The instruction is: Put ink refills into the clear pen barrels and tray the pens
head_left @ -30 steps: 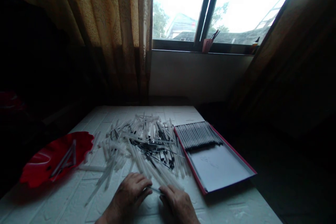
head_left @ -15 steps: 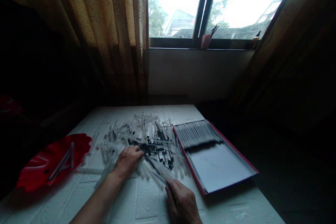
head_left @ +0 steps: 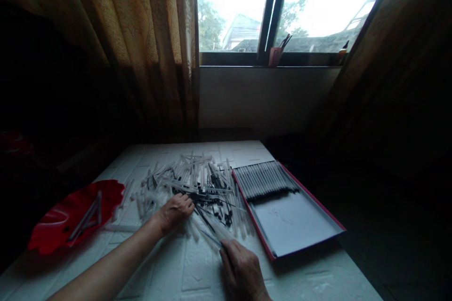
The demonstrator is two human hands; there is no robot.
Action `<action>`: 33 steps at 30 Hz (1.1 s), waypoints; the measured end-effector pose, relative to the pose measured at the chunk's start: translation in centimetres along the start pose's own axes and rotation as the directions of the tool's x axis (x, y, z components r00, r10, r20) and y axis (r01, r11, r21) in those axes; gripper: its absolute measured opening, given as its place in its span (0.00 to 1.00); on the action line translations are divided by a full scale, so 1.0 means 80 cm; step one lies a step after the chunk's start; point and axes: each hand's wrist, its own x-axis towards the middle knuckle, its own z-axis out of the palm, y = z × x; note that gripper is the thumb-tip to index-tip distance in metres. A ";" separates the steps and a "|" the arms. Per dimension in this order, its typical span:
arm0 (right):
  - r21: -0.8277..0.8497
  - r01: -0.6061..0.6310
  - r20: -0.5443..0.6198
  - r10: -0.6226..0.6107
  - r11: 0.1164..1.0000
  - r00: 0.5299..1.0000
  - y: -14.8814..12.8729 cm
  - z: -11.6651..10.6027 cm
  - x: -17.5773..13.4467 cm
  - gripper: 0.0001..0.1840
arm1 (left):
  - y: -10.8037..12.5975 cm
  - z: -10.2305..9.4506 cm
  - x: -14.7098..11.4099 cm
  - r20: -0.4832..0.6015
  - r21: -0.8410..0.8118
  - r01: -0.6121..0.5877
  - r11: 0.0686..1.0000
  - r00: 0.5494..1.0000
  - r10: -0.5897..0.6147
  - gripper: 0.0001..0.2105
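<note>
Clear pen barrels, black refills and small black pen parts lie in a loose pile on the table. My left hand is closed at the near side of the pile, by the dark refills; its fingertips are hidden, so what it pinches cannot be made out. My right hand grips a clear pen barrel between thumb and fingers, pointing up and left toward my left hand. Right of the pile, a red-edged box lid holds a row of pens with dark ends toward me.
At the left a red scalloped dish holds a few clear barrels. The white brick-patterned table ends at the right beyond the lid. A cup with thin sticks and a small bottle stand on the windowsill.
My left forearm has swung outward to the left, while its hand stays at the pile. My right hand has shifted slightly left with the barrel still held.
</note>
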 end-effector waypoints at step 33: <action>-0.021 0.171 0.008 -0.171 0.985 0.985 -0.038 0.009 -0.001 0.16 | 0.126 0.037 -0.093 0.219 -0.975 0.157 -0.158 0.551 -0.805 0.29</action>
